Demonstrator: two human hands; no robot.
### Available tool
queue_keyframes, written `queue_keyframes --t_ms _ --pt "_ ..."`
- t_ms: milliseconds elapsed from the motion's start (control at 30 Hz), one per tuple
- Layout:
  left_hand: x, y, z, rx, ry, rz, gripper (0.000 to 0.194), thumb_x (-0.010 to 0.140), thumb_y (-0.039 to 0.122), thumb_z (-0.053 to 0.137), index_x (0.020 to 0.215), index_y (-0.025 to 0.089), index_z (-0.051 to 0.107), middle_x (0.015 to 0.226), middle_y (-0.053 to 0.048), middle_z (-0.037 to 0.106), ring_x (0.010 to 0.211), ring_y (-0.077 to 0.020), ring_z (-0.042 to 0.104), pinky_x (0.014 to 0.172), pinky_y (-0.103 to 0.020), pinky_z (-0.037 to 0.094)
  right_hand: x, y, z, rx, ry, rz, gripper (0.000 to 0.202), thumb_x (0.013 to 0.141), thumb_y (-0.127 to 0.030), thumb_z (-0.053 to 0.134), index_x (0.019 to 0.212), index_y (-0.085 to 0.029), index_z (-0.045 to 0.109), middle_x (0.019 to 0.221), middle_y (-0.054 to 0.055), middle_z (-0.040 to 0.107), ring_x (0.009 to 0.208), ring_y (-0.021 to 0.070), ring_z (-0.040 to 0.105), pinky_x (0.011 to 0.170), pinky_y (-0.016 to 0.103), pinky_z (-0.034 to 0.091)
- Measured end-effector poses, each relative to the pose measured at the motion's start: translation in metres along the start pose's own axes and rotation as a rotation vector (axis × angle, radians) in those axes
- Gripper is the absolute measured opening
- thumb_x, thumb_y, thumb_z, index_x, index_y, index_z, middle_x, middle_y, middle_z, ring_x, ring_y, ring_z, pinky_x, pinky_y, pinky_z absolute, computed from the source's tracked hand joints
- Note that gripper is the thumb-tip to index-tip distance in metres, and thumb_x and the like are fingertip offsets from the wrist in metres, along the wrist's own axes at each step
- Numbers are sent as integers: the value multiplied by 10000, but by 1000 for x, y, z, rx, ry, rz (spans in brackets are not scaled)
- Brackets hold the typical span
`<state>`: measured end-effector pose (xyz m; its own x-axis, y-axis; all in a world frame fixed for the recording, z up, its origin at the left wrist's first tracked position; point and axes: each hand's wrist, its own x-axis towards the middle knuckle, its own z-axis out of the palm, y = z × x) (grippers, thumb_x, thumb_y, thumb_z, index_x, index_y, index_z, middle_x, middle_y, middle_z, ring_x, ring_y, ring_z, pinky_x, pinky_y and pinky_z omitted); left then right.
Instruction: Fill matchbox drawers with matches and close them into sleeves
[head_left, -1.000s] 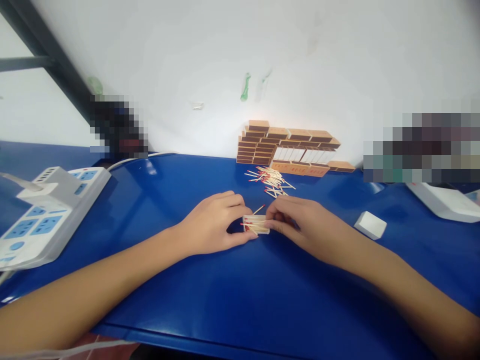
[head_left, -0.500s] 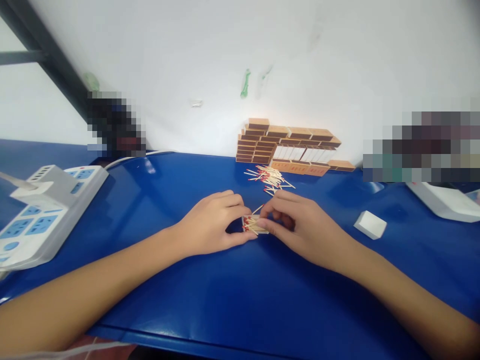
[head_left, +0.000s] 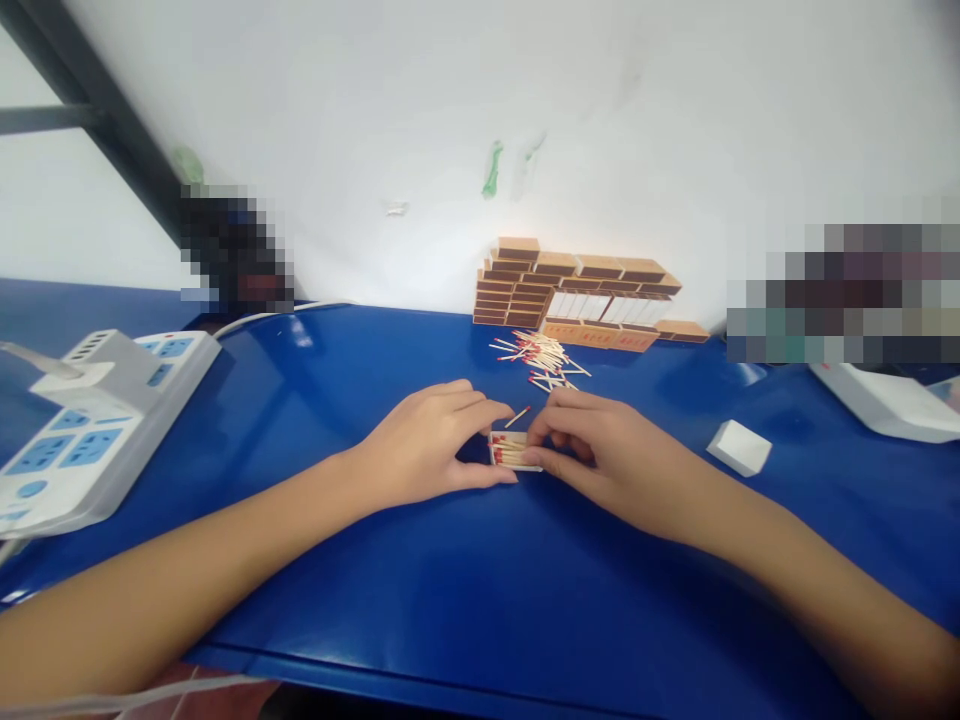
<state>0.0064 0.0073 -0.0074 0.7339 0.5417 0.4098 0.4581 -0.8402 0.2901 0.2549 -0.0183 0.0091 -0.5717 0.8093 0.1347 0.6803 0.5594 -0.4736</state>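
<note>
Head view: our left hand (head_left: 424, 445) and right hand (head_left: 600, 455) pinch the small white cardboard tray of red-tipped matches (head_left: 513, 450) between fingertips, mid blue table (head_left: 450, 600), near the loose match pile (head_left: 541, 358) toward its far edge.

White wall (head_left: 420, 110), blue table (head_left: 465, 610)

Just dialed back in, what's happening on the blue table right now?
A person has both hands on a small open matchbox tray filled with red-tipped matches. The left hand steadies its left end; the right hand presses at its right end. One stray match lies just behind it. Farther back sit a loose pile of matches and stacked matchboxes against the wall, all on the blue table.
</note>
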Motion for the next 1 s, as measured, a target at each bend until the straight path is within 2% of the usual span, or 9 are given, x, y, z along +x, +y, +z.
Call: queue_keyframes --t_ms 300,533,667,833,1000 --pt "0 2 2 -20 -4 64 530 919 514 744 1252 118 630 973 -74 708 892 -217 637 800 -350 537 6 -9 15 118 34 -53 87 1010 -272 640 950 -219 675 894 17 611 765 145 587 673 280 471" --pt "-2 3 1 14 9 22 652 928 516 734 1424 149 524 1021 -68 711 899 -214 654 822 -352 551 4 -7 5 9 108 -88 106 1006 -270 638 913 -222 654 872 23 611 783 163 592 667 293 455" --pt "-3 2 1 25 6 28 649 926 503 740 1426 150 524 1024 -67 715 906 -216 662 822 -350 555 4 -5 6 -6 37 -82 118 1010 -267 627 906 -215 647 924 30 632 780 157 617 684 296 465" --pt "-2 4 1 24 24 48 617 933 489 737 1409 151 537 1038 -63 725 905 -208 667 823 -343 552 2 -1 4 -100 85 -73 50 988 -240 635 948 -219 656 906 35 635 752 171 608 637 300 448" --pt "-2 3 1 11 -4 12 622 931 504 732 1417 165 543 1023 -65 719 908 -213 672 818 -345 556 2 2 3 -108 20 -57 90 982 -229 623 896 -219 645 942 46 646 740 165 619 655 301 476"
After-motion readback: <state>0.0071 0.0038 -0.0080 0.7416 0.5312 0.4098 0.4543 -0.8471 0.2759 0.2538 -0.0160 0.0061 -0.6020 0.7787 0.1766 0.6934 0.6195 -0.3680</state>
